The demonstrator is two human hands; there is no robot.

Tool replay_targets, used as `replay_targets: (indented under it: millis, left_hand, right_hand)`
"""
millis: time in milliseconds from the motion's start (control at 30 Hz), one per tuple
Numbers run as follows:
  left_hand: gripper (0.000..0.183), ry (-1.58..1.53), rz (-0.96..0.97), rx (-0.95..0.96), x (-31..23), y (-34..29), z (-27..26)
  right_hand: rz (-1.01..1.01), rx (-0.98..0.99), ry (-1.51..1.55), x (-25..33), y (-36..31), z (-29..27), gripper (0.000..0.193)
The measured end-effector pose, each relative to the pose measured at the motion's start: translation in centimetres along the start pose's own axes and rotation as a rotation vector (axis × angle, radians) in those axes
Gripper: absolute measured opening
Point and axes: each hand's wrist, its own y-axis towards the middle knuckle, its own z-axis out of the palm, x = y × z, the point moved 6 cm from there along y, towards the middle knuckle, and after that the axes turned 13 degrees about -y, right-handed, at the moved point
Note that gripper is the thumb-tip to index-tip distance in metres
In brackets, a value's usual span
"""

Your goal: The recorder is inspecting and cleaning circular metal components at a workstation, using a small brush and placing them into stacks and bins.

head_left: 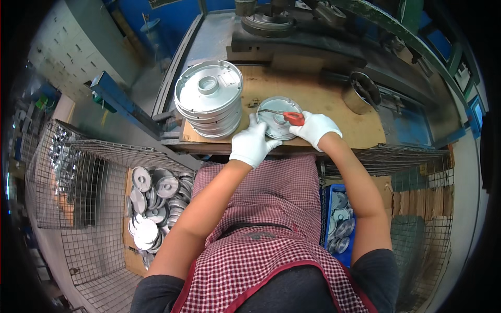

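A round, silvery cast metal disc [284,104] with a raised hub lies near the front edge of the wooden worktop. My left hand [251,143], in a white glove, grips its near left rim, the forefinger up one side and the thumb along the near edge. In my right hand [318,129], also gloved, is a red-handled scraper [294,118]. Its thin metal blade, slightly bent, reaches leftward over the disc toward the far left rim. Whether the tip touches metal cannot be made out. Left of the disc stands a tall stack of similar discs [209,96].
A metal can [360,94] stands right on the worktop [323,88]. Behind is a dark machine bed [302,47]. Wire cages flank me: the left one [99,208] holds many loose discs [151,208]. A blue bin [339,255] with metal parts sits by my right arm.
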Motion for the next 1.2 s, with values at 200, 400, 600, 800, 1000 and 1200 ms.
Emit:
replay_targets:
  millis: [200, 400, 600, 800, 1000, 1200]
  left_hand:
    - [0.049, -0.011, -0.022, 0.006, 0.2, -0.1, -0.3]
    - [0.049, -0.036, -0.009, 0.018, -0.4, 0.0, -0.5]
    - [0.054, -0.175, -0.066, -0.028, -0.2, -0.8, -1.4]
    - [0.060, -0.363, 0.003, -0.083, -1.7, -4.3, -3.8]
    - [0.068, -0.494, 0.172, -0.138, -3.3, -6.4, -6.3]
    - [0.068, -0.530, 0.338, -0.218, -5.7, -6.2, -7.5]
  right_hand:
    - [0.002, 0.064, -0.098, -2.1, -4.4, -0.8, 0.053]
    - [0.176, -0.078, -0.125, -10.3, -7.0, -0.1, 0.053]
    - [0.403, -0.489, 0.262, -17.1, -9.0, -1.6, 0.057]
    - [0.622, -1.078, 0.493, -32.2, -11.2, 2.0, 0.069]
    - [1.114, -0.652, 0.101, -32.2, -13.5, 6.5, 0.059]
    - [0.895, -1.197, 0.800, -30.3, -15.5, 14.3, 0.066]
